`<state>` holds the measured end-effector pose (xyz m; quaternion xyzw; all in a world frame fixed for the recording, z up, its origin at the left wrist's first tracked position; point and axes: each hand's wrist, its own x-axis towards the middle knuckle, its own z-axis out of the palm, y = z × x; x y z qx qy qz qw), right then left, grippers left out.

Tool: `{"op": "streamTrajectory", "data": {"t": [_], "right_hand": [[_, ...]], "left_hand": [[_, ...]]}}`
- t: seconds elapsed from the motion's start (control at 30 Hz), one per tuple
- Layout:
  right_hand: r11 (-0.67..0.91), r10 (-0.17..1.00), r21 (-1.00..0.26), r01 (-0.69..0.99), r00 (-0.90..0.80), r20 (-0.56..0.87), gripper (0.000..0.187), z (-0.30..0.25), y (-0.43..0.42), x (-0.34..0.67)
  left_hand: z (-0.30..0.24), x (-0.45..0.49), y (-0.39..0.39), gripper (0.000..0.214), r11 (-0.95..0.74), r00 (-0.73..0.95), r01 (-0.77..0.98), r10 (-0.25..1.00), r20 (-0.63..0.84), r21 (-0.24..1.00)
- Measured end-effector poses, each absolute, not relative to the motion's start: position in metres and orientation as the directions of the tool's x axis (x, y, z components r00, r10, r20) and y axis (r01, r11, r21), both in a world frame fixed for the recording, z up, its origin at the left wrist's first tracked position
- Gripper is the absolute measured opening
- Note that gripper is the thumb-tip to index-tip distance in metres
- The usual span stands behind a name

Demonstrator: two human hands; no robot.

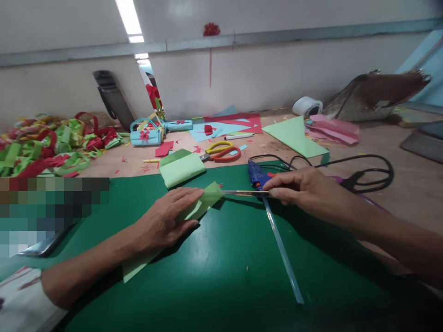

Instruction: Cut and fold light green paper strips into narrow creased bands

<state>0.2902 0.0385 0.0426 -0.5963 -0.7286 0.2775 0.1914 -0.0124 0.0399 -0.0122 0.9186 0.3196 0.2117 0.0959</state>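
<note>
My left hand (169, 219) lies over a strip of folded light green paper (207, 198), fingers on top and thumb along its near side. One end of the paper sticks out past the fingertips, the other under the wrist. Between thumb and fingers, my right hand (294, 186) pinches a thin, pointed silver-and-gold tool (242, 192); its exact kind is unclear. Its tip meets the paper's end. Just behind the tool stands a blue glue gun (256, 173), with a long clear glue stick (283, 251) reaching toward me. A folded green paper piece (182, 169) rests beyond my left hand.
Under everything is a green mat (207, 286). Behind it lie scissors (226, 152), a marker (238, 137), light blue paper bags (147, 137) and a green sheet (299, 136). A paper heap (44, 143) is left; a black cable (349, 159) loops at right.
</note>
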Motion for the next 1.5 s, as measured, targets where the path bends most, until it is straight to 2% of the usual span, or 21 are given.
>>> {"op": "streamTrajectory", "data": {"t": [0.2,0.3,0.47,0.57,0.7,0.83,1.13,1.27,1.5], "right_hand": [[0.068,0.967,-0.677,0.733,-0.214,-0.135,0.025,0.038,0.046,0.291],[0.069,0.961,-0.684,0.726,-0.231,-0.149,0.024,0.038,0.046,0.290],[0.064,0.950,-0.706,0.705,-0.259,-0.172,0.021,0.041,0.042,0.284],[0.002,0.934,-0.737,0.676,-0.265,-0.240,0.021,0.043,0.038,0.276],[-0.098,0.896,-0.784,0.614,-0.289,-0.338,0.023,0.045,0.035,0.261],[-0.132,0.884,-0.793,0.594,-0.291,-0.366,0.026,0.045,0.034,0.256],[-0.084,0.942,-0.759,0.646,-0.197,-0.271,0.028,0.042,0.035,0.274],[-0.058,0.974,-0.732,0.679,-0.123,-0.192,0.028,0.048,0.037,0.275],[0.081,0.994,-0.645,0.760,-0.113,-0.008,0.027,0.047,0.046,0.280]], "left_hand": [[-0.007,-0.012,0.039,0.048,-0.742,0.686,0.564,0.665,0.294,0.362],[-0.007,-0.012,0.040,0.041,-0.757,0.691,0.525,0.646,0.325,0.388],[-0.010,-0.013,0.042,0.043,-0.758,0.680,0.501,0.643,0.353,0.417],[-0.013,-0.013,0.044,0.045,-0.755,0.672,0.498,0.647,0.360,0.426],[-0.014,-0.013,0.045,0.037,-0.709,0.644,0.556,0.698,0.313,0.434],[-0.013,-0.012,0.046,0.033,-0.708,0.646,0.567,0.699,0.307,0.421],[-0.014,-0.010,0.048,0.030,-0.719,0.635,0.502,0.683,0.359,0.480],[-0.009,-0.009,0.046,0.032,-0.697,0.638,0.500,0.698,0.325,0.514],[-0.014,-0.011,0.048,0.055,-0.689,0.637,0.590,0.717,0.282,0.421]]}}
